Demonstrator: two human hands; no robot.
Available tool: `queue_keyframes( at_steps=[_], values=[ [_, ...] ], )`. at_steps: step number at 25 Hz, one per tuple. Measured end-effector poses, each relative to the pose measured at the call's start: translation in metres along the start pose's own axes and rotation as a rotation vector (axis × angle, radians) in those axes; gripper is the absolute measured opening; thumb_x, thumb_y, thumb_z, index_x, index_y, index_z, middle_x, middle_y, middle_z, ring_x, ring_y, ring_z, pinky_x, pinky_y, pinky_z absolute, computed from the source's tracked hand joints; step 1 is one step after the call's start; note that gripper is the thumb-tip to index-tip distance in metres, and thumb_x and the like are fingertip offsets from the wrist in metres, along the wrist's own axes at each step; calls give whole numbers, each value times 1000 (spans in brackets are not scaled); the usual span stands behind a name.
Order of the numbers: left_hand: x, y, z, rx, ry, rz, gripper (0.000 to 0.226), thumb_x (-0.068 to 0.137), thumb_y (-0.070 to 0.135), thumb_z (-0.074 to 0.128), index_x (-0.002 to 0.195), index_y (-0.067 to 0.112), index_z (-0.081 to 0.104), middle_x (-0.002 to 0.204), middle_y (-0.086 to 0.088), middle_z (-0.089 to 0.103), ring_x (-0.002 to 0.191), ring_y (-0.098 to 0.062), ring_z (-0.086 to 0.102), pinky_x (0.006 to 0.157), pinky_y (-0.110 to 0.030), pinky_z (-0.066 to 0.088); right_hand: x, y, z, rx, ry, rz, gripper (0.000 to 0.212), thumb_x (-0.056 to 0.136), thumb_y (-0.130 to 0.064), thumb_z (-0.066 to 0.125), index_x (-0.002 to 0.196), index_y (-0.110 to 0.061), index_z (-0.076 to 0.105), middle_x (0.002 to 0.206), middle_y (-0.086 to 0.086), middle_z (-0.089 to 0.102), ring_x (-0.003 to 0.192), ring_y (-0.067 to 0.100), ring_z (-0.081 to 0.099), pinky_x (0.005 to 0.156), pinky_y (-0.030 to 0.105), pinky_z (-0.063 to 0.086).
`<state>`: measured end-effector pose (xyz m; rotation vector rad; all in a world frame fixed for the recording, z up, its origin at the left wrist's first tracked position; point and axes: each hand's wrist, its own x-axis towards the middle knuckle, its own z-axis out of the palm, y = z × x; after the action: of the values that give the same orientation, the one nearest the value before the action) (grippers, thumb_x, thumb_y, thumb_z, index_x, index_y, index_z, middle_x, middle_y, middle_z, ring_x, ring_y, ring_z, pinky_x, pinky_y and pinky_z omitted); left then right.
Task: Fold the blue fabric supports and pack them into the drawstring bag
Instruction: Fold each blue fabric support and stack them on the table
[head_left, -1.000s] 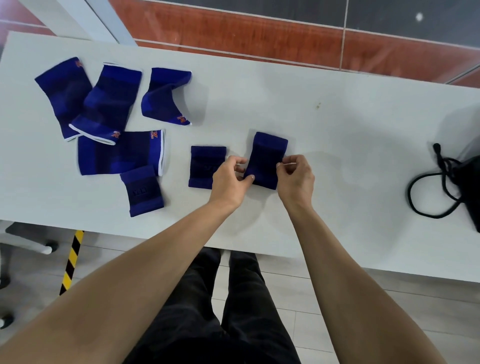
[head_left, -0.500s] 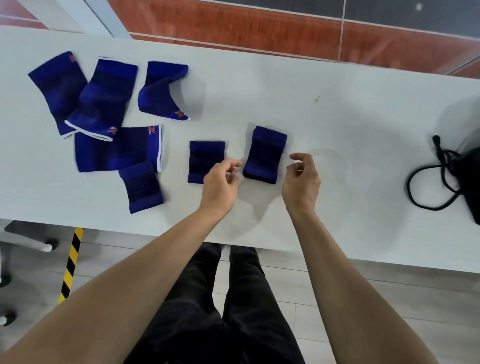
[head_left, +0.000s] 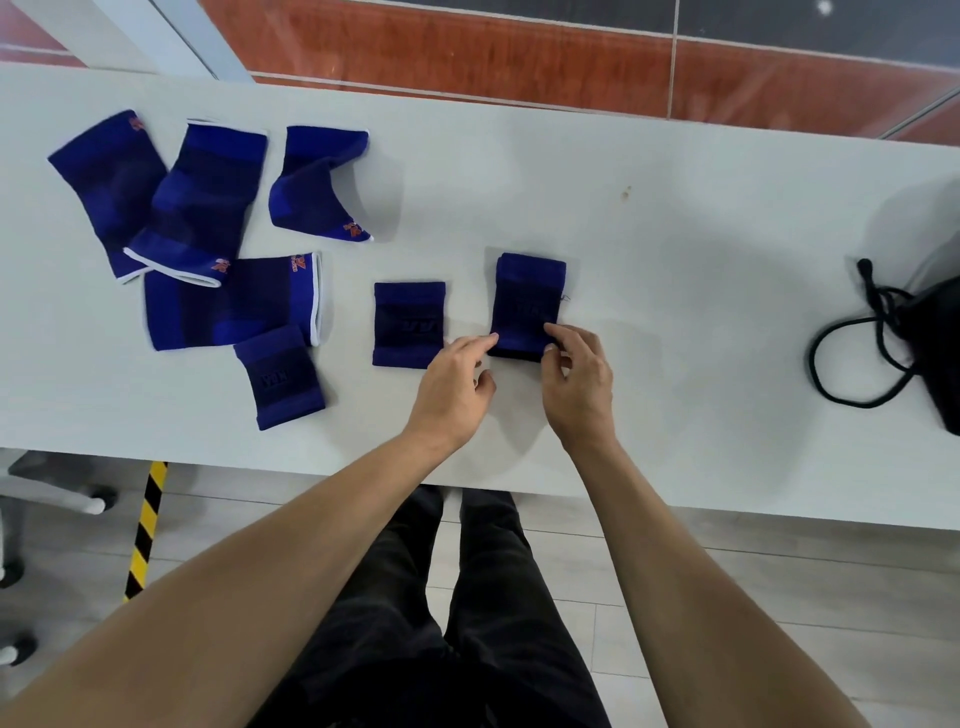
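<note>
A small folded blue support (head_left: 527, 301) lies on the white table (head_left: 675, 249) in front of me. My right hand (head_left: 576, 379) pinches its near right corner. The index finger of my left hand (head_left: 452, 387) touches its near left corner, thumb held apart. Two more small dark blue supports (head_left: 408, 325) (head_left: 280, 376) lie flat to the left. Several larger blue supports with white trim, such as one lying sideways (head_left: 228, 304) and one curved piece (head_left: 317, 182), sit in a loose pile at the far left. The black drawstring bag (head_left: 937, 348) lies at the right edge, partly cut off.
The bag's black cord (head_left: 852, 364) loops over the table on the right. The table's near edge runs just behind my wrists. Chair legs (head_left: 57, 499) and yellow-black floor tape (head_left: 145, 530) show below on the left.
Both hands held the support's sides a second ago, then let go and drew back. Now they are at its near corners again, the right one pinching.
</note>
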<state>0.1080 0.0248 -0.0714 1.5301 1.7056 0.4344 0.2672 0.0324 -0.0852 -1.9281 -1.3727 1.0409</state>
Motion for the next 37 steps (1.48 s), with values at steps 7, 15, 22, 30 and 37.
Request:
queue_keyframes(
  at_steps=[7, 15, 22, 30, 37],
  values=[
    [15, 11, 2, 105, -47, -61, 60, 87, -7, 61, 140, 20, 49, 122, -8, 48, 110, -24, 52, 94, -28, 46, -7, 8, 1, -219, -153, -181, 60, 82, -12, 72, 140, -17, 55, 140, 3, 47, 128, 23, 45, 103, 25, 41],
    [29, 11, -3, 27, 14, -74, 34, 97, 7, 56, 131, 11, 56, 124, -8, 55, 106, -22, 57, 87, -24, 44, -3, 13, 0, -235, -177, -226, 69, 77, -1, 74, 141, -17, 53, 131, 5, 50, 120, 25, 48, 103, 33, 46],
    [27, -7, -18, 3, -12, 55, 26, 96, 26, 65, 118, 12, 67, 101, 1, 50, 85, -19, 57, 81, -30, 51, 6, 12, -9, -131, -73, -87, 22, 92, -23, 71, 114, -26, 71, 104, -15, 59, 99, 18, 48, 86, 30, 47],
    [40, -1, -19, 64, -76, -71, 30, 99, 33, 59, 115, 8, 66, 113, -3, 59, 96, -17, 58, 88, -39, 51, 12, 8, -7, -119, -107, 38, 20, 101, -33, 54, 99, -16, 66, 83, -8, 56, 81, 18, 54, 83, 41, 47],
    [51, 12, -10, 147, -80, -198, 46, 105, 42, 41, 87, 4, 59, 100, -9, 57, 86, -27, 59, 73, -40, 49, 23, -10, -2, -249, -98, 119, 34, 105, -39, 42, 82, -17, 52, 79, 0, 58, 81, 27, 54, 85, 44, 44]
  ],
)
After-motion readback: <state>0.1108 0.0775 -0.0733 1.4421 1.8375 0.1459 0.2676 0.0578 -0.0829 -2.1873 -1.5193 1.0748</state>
